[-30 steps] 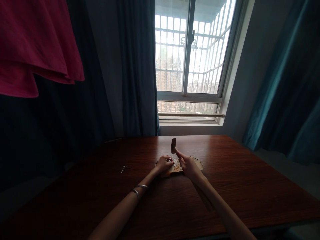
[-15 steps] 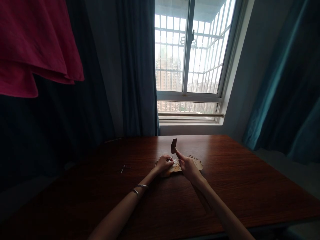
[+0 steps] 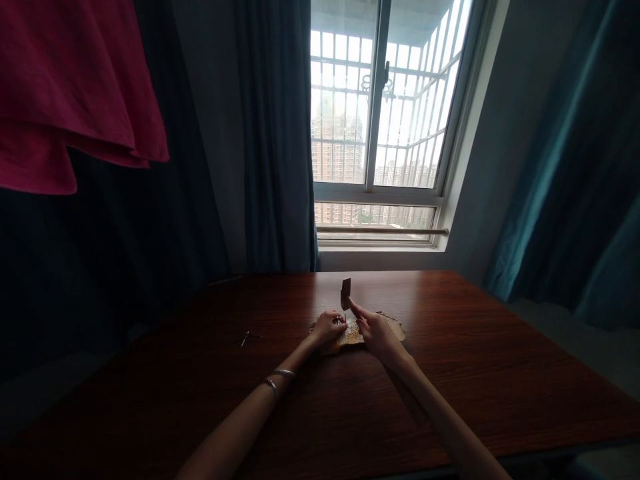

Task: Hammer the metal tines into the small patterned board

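Observation:
My right hand [image 3: 379,335] is closed around the handle of a hammer [image 3: 345,295]. Its dark head is raised, and the rest of the handle runs back beneath my forearm. Below the head, the fingers of my left hand [image 3: 330,327] pinch a small upright nail [image 3: 345,318]. That nail stands over a pale board [image 3: 353,331] with a speckled, patterned surface and a notched edge at the far right. Part of the board is hidden by both hands. Whether the nail's tip is in the board I cannot tell.
Several thin nail-like metal pieces [image 3: 246,338] lie to the left on the brown wooden table [image 3: 475,360]. A barred window [image 3: 377,133] is behind the table, with dark blue curtains on both sides. Pink cloth [image 3: 75,93] hangs at the upper left.
The hammer head has shifted slightly left and down, closer to the nail. My left hand, the nail and the board have hardly moved.

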Available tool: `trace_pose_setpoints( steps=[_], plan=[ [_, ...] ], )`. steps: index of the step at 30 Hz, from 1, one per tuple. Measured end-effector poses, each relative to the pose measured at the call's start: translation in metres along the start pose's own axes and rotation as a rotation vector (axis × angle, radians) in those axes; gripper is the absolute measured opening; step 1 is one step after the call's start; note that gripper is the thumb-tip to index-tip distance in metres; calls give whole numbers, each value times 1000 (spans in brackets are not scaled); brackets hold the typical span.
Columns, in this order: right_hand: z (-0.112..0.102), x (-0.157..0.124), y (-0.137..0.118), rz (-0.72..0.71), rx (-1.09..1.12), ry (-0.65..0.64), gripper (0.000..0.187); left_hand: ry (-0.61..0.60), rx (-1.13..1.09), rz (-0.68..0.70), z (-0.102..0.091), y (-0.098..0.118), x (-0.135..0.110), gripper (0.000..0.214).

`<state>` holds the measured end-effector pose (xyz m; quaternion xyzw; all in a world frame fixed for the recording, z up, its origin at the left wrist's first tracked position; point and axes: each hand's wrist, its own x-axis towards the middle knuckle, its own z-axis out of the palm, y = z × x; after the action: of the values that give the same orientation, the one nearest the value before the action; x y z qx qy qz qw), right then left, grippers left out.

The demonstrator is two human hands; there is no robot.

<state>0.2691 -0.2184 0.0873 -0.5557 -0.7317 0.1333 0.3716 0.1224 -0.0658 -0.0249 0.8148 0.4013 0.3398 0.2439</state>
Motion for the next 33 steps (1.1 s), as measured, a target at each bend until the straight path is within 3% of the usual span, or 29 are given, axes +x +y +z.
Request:
trace_pose_setpoints(
  steps=[3, 8, 13, 18, 23, 28, 33],
  plan=[
    [0, -1, 0, 21, -27, 52, 56, 1, 8, -4, 0, 1, 0, 17],
    [1, 1, 2, -26, -2, -9, 57, -1, 8, -5, -1, 2, 0, 16],
    [2, 3, 4, 10, -26, 62, 55, 12, 13, 2, -1, 2, -1, 17],
    [0, 2, 0, -5, -9, -6, 55, 5, 4, -4, -1, 2, -1, 16],
    [-2, 2, -6, 30, -23, 45, 55, 4, 2, 11, -1, 1, 0, 17],
    [0, -1, -2, 66, -29, -49, 59, -4, 3, -2, -1, 1, 0, 15],
    [0, -3, 2, 30, 2, -59, 60, 5, 26, 17, 0, 0, 0, 14]
  ],
)
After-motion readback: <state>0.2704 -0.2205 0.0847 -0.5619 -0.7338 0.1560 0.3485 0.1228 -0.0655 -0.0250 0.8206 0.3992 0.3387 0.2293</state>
